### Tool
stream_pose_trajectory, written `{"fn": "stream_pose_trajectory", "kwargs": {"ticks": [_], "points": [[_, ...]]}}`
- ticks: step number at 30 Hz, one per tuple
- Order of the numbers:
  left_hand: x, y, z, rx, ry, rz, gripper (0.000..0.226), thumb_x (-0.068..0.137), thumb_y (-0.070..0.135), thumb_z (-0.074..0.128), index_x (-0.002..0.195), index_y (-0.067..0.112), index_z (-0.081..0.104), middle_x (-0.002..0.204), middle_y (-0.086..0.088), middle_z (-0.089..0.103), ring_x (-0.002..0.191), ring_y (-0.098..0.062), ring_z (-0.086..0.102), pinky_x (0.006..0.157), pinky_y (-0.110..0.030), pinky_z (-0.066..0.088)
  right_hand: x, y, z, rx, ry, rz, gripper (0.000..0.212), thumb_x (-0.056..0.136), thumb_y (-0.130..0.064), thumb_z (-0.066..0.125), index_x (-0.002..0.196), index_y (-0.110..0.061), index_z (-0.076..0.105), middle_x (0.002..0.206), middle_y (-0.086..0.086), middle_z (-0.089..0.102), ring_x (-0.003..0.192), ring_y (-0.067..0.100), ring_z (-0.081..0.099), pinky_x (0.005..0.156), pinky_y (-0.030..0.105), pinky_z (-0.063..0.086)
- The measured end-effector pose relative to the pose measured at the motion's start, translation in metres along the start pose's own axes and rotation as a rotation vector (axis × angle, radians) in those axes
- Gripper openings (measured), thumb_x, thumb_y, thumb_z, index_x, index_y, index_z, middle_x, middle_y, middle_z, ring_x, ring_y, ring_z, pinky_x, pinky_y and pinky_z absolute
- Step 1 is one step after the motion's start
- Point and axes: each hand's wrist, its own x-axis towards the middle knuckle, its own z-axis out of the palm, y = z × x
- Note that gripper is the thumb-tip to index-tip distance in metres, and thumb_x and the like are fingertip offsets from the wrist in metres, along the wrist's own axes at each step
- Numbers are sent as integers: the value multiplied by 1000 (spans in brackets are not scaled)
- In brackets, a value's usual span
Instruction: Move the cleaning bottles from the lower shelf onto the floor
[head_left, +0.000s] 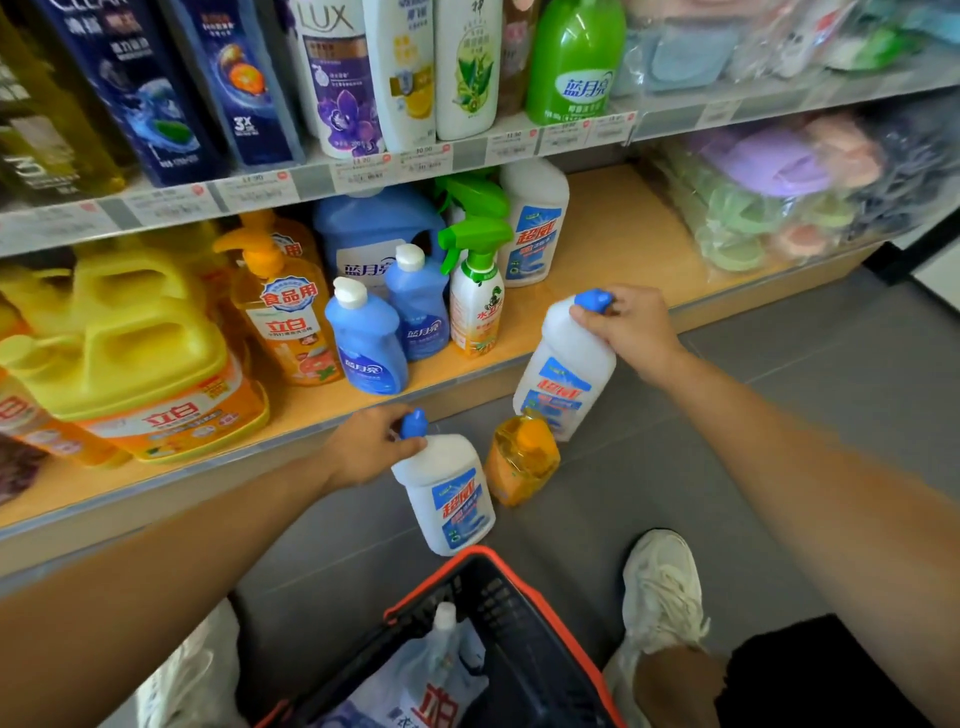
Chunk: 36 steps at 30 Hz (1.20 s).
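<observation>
Head view, looking down at a shop aisle. The left hand (371, 447) has its fingers curled round the blue-capped neck of the left white bottle (444, 493), a squat, smooth plastic bottle with rounded shoulders and a blue and red label. This bottle stands upright in front of the shelf edge, over the floor (779, 389). Whether its base touches the floor I cannot tell.

The right hand (631, 325) grips the right white bottle (569, 374) the same way, fingers wrapped over the blue top. This bottle is the same shape, leans to one side, and is off the shelf. Its lower end is just behind a small orange bottle (522, 460) of clear, glossy plastic that stands on the grey, matt floor tiles between the two white ones.

The lower shelf (613, 234) has a flat, wood-toned board with a pale metal front strip. A third white bottle (535, 223) of the same kind stands upright on it near the back. Beside that is a slim spray bottle (475, 291) with a green trigger head. Next come two blue bottles (366, 348) with white flip caps, an orange pump bottle (285, 317) and a big, blocky yellow jug (119, 338) with a moulded handle.

Near the person's feet sits a black plastic basket (519, 623) with a grid wall and an orange rim, holding a soft refill pouch. A white laced shoe (662, 592) is on the floor to its right.
</observation>
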Motion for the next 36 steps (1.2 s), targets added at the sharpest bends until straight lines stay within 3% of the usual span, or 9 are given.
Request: {"fn": "stream_pose_trajectory", "kwargs": {"ticks": [4,6,12,18,21,25,29,33,36], "points": [[6,-5,-2,-141,24,-55,28,93,23,72,118,12,68,108,-8,69,99,-25,63,92,-40,51,20,-50,-15,173,121,-135,24,80,-24,82,96,-9,72,84,4,69,74,10,58,69,30,51],[7,-4,-2,-201,18,-59,24,92,22,73,115,14,69,108,-8,70,100,-25,64,92,-38,52,29,-73,-22,221,143,-223,23,82,-21,79,98,-8,71,83,6,63,75,12,53,69,26,45],[10,5,-2,-268,-25,-60,24,92,22,73,116,16,70,109,-5,71,102,-22,65,94,-38,54,45,-95,-16,92,50,-318,24,88,-9,73,110,0,68,89,9,59,81,17,49,72,26,42],[7,12,-2,-441,-111,-55,22,91,22,73,112,30,71,107,6,76,101,-8,70,83,-17,53,52,-79,19,-3,-31,-279,25,92,-13,70,108,6,65,79,5,48,77,18,43,69,30,36],[8,18,-1,-422,-146,-47,23,92,18,73,113,28,70,107,6,75,99,-4,70,80,-14,53,61,-78,26,23,-22,-264,27,93,-20,69,116,-7,66,98,11,63,87,17,54,79,35,47],[9,23,1,-359,-124,-25,20,91,15,74,111,16,72,104,-3,75,94,-11,70,81,-17,55,70,-62,28,-54,-23,-204,39,92,-22,70,130,-19,60,112,14,58,102,26,59,96,41,50],[12,25,1,-325,-59,-16,18,90,16,75,107,19,71,99,0,73,91,-12,66,83,-27,54,62,-33,36,-75,36,-192,72,84,-8,77,147,-26,47,109,7,46,93,18,52,98,37,50],[16,22,-1,-263,89,-39,23,87,21,79,107,23,68,97,8,69,91,-11,62,79,-26,51,53,-15,52,31,131,-81,92,77,-10,84,152,-31,36,135,7,48,117,17,56,101,39,52],[19,19,-3,-232,151,-73,29,86,25,80,110,22,66,104,4,68,96,-14,62,85,-33,53,58,-17,63,189,158,-15,91,81,-14,82,153,-32,31,142,-1,48,126,20,56,101,44,53]]}}
